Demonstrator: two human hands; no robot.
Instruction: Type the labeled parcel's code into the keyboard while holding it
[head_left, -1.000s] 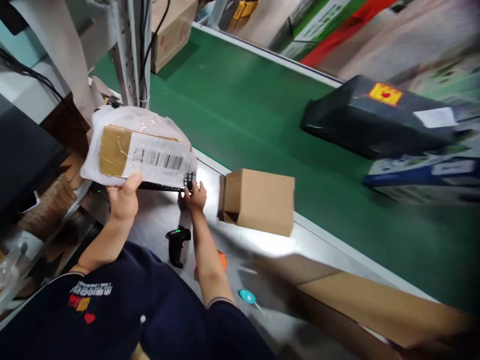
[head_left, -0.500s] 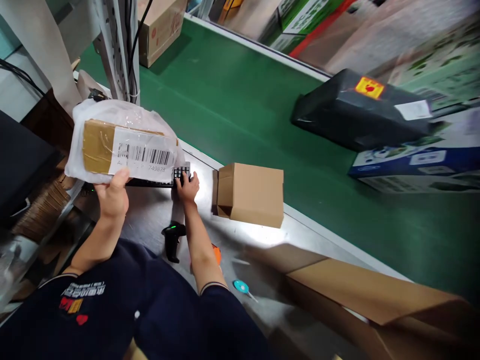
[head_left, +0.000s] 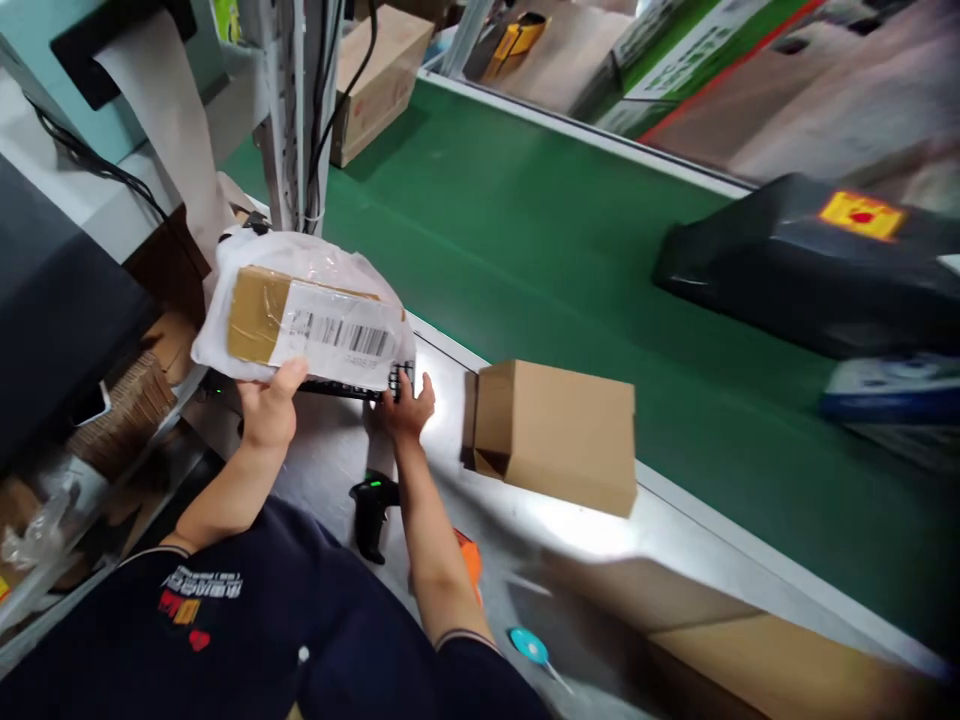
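My left hand (head_left: 268, 412) grips the lower edge of a white plastic-wrapped parcel (head_left: 300, 310) with a barcode label, held up over the metal table (head_left: 615, 530). Under the parcel lies a black keyboard (head_left: 397, 378), mostly hidden. My right hand (head_left: 407, 405) rests on the keyboard's right end with its fingers spread on the keys. A small brown cardboard box (head_left: 559, 435) sits on the table just right of that hand. A black barcode scanner (head_left: 371, 515) lies on the table between my forearms.
A green conveyor belt (head_left: 525, 240) runs behind the table, carrying a black wrapped parcel (head_left: 810, 265) and a cardboard box (head_left: 375, 85) at the far end. A metal post with cables (head_left: 300, 110) stands behind the parcel. A flat cardboard carton (head_left: 787, 670) lies at lower right, an orange object (head_left: 471, 562) and a teal tool (head_left: 529, 645) near my arm.
The view has shifted, so everything sits further right and lower in the picture. My left hand still holds the parcel and my right hand stays on the keyboard. The black parcel on the belt shows blurred.
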